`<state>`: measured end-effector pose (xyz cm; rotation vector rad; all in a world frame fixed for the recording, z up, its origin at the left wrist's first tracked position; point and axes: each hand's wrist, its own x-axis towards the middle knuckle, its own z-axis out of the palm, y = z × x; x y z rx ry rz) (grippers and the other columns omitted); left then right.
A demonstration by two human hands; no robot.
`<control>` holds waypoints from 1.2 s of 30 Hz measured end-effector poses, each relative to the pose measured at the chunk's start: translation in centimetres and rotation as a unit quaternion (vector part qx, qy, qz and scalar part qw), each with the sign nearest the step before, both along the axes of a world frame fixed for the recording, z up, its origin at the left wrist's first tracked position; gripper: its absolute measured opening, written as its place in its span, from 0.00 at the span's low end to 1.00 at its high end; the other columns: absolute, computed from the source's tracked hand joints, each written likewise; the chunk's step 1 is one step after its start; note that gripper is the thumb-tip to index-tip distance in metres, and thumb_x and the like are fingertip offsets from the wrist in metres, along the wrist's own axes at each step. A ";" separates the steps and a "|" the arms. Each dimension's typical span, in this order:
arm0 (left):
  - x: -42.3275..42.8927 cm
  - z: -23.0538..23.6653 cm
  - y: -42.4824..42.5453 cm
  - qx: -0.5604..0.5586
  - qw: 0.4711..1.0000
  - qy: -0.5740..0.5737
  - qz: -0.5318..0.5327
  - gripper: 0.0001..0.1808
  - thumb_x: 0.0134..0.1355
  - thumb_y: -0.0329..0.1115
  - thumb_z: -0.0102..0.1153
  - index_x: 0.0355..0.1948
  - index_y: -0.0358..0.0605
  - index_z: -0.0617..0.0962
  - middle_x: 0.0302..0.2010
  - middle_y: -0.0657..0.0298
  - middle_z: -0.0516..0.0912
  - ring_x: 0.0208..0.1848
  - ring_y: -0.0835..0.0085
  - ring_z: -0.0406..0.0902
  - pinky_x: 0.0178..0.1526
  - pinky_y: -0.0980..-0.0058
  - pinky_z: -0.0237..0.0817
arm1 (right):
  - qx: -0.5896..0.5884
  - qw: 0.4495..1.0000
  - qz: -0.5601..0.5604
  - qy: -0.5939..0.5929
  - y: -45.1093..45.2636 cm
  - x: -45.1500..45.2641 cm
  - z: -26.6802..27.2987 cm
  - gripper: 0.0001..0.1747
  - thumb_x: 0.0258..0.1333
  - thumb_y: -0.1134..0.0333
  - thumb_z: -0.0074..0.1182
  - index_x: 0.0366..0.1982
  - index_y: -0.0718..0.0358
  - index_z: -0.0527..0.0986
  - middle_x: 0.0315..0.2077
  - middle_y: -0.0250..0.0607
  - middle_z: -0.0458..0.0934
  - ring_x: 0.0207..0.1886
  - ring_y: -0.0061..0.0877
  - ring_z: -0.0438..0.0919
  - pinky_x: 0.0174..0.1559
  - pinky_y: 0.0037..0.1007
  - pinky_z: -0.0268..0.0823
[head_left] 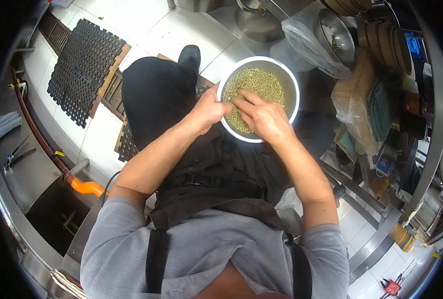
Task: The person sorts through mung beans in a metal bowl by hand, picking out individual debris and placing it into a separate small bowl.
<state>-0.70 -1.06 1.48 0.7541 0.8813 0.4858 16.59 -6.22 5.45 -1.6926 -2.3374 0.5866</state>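
Observation:
A round metal bowl (292,86) with a bright rim rests at my lap. It holds a layer of small, greenish-yellow dried seeds or beans (260,80); their exact kind cannot be told. At the bowl's left rim, my left hand (208,112) grips the edge, its thumb reaching over to the inside. My right hand (262,116) is inside the bowl, fingers spread and blurred, tips touching the seeds. The thumb of that hand is hidden, and no separate object shows in its fingers.
Black perforated rubber mats (85,67) lie on the tiled floor to the left. On the right, a shelf carries a steel bowl (336,37), stacked bamboo steamers (384,45) and a plastic-wrapped bundle (356,101). An orange-ended pipe (88,187) runs along the left counter.

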 end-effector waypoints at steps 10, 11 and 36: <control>0.1 0.0 0.2 0.002 1.000 -0.002 -0.006 0.36 0.43 0.15 0.47 0.59 0.34 0.70 0.50 0.55 0.79 0.53 0.66 0.76 0.55 0.72 0.65 | 0.095 0.980 -0.146 0.095 0.8 3.2 1.5 0.13 0.52 0.70 0.60 0.42 0.58 0.81 0.43 0.40 0.81 0.42 0.39 0.81 0.43 0.35 0.75; 0.1 0.1 0.1 0.003 1.000 -0.001 -0.007 0.36 0.43 0.15 0.47 0.59 0.34 0.70 0.50 0.55 0.79 0.53 0.66 0.76 0.55 0.72 0.65 | 0.126 0.975 -0.164 0.077 1.3 3.2 1.3 0.14 0.52 0.69 0.60 0.42 0.59 0.80 0.44 0.41 0.81 0.43 0.40 0.81 0.44 0.36 0.74; -0.1 -0.3 0.1 -0.004 1.000 0.007 0.008 0.33 0.42 0.15 0.47 0.55 0.31 0.72 0.45 0.57 0.80 0.46 0.69 0.77 0.47 0.74 0.68 | 0.066 0.990 -0.048 0.112 -1.6 0.1 1.6 0.16 0.48 0.74 0.59 0.43 0.62 0.79 0.42 0.42 0.81 0.44 0.38 0.81 0.46 0.36 0.74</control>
